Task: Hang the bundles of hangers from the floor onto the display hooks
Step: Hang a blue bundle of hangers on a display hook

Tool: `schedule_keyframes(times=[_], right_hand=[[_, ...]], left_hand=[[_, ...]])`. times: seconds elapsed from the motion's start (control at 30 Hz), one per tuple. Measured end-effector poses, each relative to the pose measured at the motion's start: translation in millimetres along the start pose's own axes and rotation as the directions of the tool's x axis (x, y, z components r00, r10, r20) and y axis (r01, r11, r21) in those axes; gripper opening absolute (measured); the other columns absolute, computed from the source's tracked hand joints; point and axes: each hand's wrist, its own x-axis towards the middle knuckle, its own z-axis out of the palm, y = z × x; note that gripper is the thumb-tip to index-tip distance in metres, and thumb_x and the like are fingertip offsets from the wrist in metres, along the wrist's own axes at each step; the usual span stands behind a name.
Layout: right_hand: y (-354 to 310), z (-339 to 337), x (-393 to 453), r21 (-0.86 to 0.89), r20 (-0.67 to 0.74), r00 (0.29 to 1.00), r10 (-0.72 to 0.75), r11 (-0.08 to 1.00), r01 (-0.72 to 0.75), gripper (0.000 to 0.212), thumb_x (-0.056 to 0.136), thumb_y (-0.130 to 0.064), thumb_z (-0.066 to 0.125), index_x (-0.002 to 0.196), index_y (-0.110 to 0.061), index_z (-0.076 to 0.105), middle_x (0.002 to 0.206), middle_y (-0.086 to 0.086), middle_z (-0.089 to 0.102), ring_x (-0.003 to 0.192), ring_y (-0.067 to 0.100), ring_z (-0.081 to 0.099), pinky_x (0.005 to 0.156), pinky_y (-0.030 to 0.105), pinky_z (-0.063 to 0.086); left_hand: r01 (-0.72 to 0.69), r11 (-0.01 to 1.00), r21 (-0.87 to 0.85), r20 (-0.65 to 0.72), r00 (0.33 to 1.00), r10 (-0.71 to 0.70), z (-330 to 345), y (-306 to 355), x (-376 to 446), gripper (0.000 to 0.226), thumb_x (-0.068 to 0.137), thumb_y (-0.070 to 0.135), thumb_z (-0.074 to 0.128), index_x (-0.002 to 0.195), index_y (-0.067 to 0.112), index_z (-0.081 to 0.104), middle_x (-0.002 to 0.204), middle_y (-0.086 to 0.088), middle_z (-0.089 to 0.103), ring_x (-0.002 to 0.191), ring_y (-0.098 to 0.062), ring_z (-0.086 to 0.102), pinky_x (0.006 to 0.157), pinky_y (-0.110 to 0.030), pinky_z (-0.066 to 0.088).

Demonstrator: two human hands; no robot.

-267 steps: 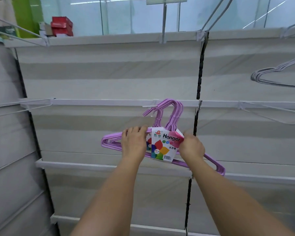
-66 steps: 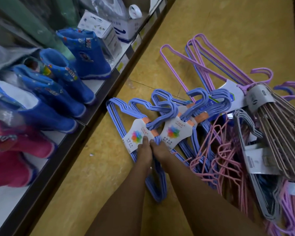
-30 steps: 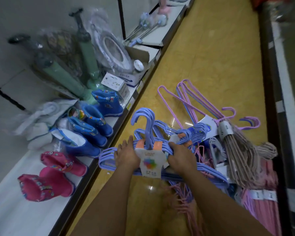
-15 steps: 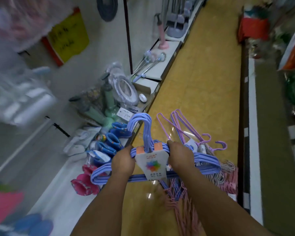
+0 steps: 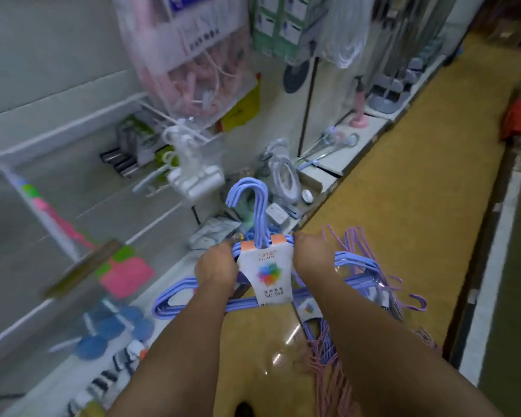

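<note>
Hangers in a blue bundle [image 5: 352, 263] ride upright above a yellow shop floor [image 5: 409, 164], hooks pointing up, gripped at the shoulders on either side of a white label card [image 5: 269, 270]. Left hand [image 5: 215, 266] and right hand [image 5: 312, 257] each curl around the bundle. Purple and pink hanger bundles [image 5: 364, 245] lie on the floor beneath, beside a low display shelf [image 5: 373, 127].

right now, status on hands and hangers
Left hand and right hand both grip the blue hanger bundle, hooks up. More bundles on the floor. Nothing blocking.
</note>
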Motion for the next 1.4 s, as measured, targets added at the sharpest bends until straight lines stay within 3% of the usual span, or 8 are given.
schedule_keyframes(times=[0.2,0.37,0.63,0.77,1.03,1.13,1.4], right_hand=[[-50.9,-10.8,-38.9,-0.105,0.04,0.96,-0.277,0.954,0.279,0.029,0.095,-0.007,0.045,0.123,-0.008,0.047,0.121,0.01,0.062,0.109,0.029,0.061,0.083,0.035,0.049],[-91.1,-6.7,-87.5,-0.159,0.065,0.878,-0.475,0.863,0.479,0.03,0.093,-0.006,0.047,0.123,-0.007,0.05,0.122,0.011,0.062,0.112,0.029,0.06,0.085,0.037,0.048],[-181.6,12.2,-193.2,-0.212,0.081,0.673,-0.735,0.647,0.732,0.029,0.092,-0.003,0.044,0.12,-0.01,0.052,0.119,0.009,0.063,0.11,0.029,0.061,0.086,0.035,0.048],[-228.2,26.0,-253.8,-0.233,0.111,0.582,-0.806,0.548,0.803,0.03,0.094,-0.002,0.043,0.121,-0.01,0.054,0.12,0.009,0.062,0.111,0.029,0.06,0.087,0.035,0.048],[-338.2,68.6,-410.4,-0.239,0.19,0.394,-0.899,0.347,0.907,0.03,0.091,-0.004,0.049,0.121,-0.01,0.052,0.121,0.008,0.063,0.112,0.028,0.061,0.086,0.034,0.048],[-382.1,89.1,-475.0,-0.225,0.204,0.313,-0.927,0.267,0.937,0.03,0.091,-0.006,0.048,0.121,-0.009,0.051,0.121,0.009,0.062,0.113,0.028,0.06,0.087,0.032,0.047],[-470.8,132.6,-596.4,-0.218,0.229,0.192,-0.954,0.142,0.966,0.038,0.094,-0.004,0.042,0.131,-0.01,0.047,0.123,0.009,0.061,0.112,0.029,0.061,0.086,0.035,0.049]], left_hand=[[0.183,0.983,-0.006,-0.1,0.978,-0.183,-32.8,-52.5,-70.4,0.031,0.087,0.006,0.047,0.111,0.02,0.06,0.107,-0.012,0.067,0.1,-0.035,0.061,0.075,-0.035,0.046],[0.36,0.93,-0.078,-0.167,0.915,-0.368,-40.7,-92.7,-145.0,0.039,0.09,0.006,0.045,0.122,0.024,0.058,0.117,-0.012,0.065,0.109,-0.034,0.059,0.082,-0.036,0.047],[0.634,0.761,-0.138,-0.217,0.731,-0.647,-61.1,-180.7,-275.8,0.035,0.089,0.009,0.048,0.118,0.025,0.06,0.112,-0.009,0.067,0.104,-0.031,0.062,0.078,-0.033,0.048],[0.697,0.695,-0.18,-0.236,0.655,-0.718,-64.6,-226.5,-344.5,0.022,0.087,0.011,0.048,0.101,0.02,0.063,0.102,-0.007,0.068,0.096,-0.03,0.063,0.073,-0.032,0.046],[0.814,0.536,-0.225,-0.233,0.489,-0.841,-75.3,-341.8,-505.2,0.02,0.089,0.009,0.045,0.1,0.017,0.06,0.102,-0.005,0.067,0.096,-0.026,0.063,0.069,-0.029,0.04],[0.844,0.469,-0.259,-0.238,0.415,-0.878,-79.4,-390.7,-568.6,0.021,0.09,0.009,0.044,0.101,0.016,0.06,0.102,-0.006,0.067,0.096,-0.027,0.062,0.069,-0.029,0.04],[0.903,0.291,-0.314,-0.224,0.227,-0.948,-81.8,-486.0,-680.7,0.032,0.094,0.011,0.044,0.121,0.022,0.057,0.111,-0.005,0.066,0.102,-0.027,0.062,0.074,-0.032,0.046]])
